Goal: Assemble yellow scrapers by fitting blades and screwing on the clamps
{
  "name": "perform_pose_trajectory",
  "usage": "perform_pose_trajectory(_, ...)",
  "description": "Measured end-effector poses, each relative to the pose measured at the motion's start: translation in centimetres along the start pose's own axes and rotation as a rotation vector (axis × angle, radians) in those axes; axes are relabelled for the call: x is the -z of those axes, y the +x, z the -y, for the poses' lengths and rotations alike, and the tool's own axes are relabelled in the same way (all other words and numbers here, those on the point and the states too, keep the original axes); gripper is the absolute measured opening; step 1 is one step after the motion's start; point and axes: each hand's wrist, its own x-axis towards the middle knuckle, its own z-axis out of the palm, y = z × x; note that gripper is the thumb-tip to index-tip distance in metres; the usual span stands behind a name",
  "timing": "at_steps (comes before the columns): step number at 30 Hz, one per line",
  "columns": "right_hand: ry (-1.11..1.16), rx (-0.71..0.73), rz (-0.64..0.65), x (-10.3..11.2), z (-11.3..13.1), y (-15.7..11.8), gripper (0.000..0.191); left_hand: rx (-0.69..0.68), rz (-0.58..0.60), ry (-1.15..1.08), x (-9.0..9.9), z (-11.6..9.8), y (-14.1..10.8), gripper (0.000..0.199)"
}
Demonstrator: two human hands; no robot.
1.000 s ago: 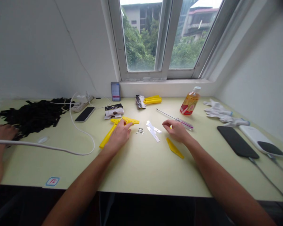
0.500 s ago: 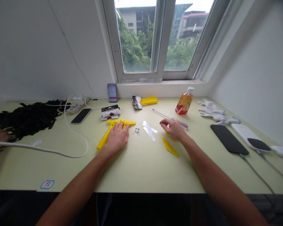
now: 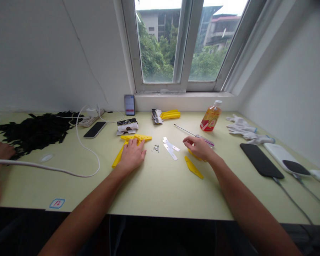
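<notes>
A: What is the left hand doing?

B: It lies palm down, fingers loosely spread and open, on the yellow pieces. A yellow handle slants out from under it, toward the near edge of the table.

A: And the right hand?

B: Its fingers are bent, with the tips close together. I can't tell whether they grip anything. A yellow part shows partly beneath it, and a flat yellow piece lies just on its near side.

A: What sits between the hands?

B: A small scatter of metal hardware, nearer the left hand, then some white strips, a few of them crossing, nearer the right one.

A: Anything beyond them?

B: A screwdriver just past the right hand, its handle partly behind it, and farther off a bottle standing upright. Past the left hand is a black-and-white package.

A: Whose hand is at the far left?

B: Another person's hand, beside a black heap; its grip is unclear.
</notes>
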Motion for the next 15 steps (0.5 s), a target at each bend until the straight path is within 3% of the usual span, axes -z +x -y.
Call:
perform_pose_trajectory(2,-0.014,-0.006,0.082,0.8,0.0,-0.3,0.023,0.002,-0.004,-0.016,0.1,0.0,0.0,0.053)
perform_pose_trajectory(8,-0.138,-0.072,0.509,3.0,0.4,-1.6,0.019,0.019,-0.064,-0.037,0.4,0.1,0.2,0.046)
perform_pose_trajectory(15,-0.248,-0.114,0.525,2.5,0.8,-1.8,0.026,0.000,-0.102,-0.046,0.3,0.1,0.2,0.043)
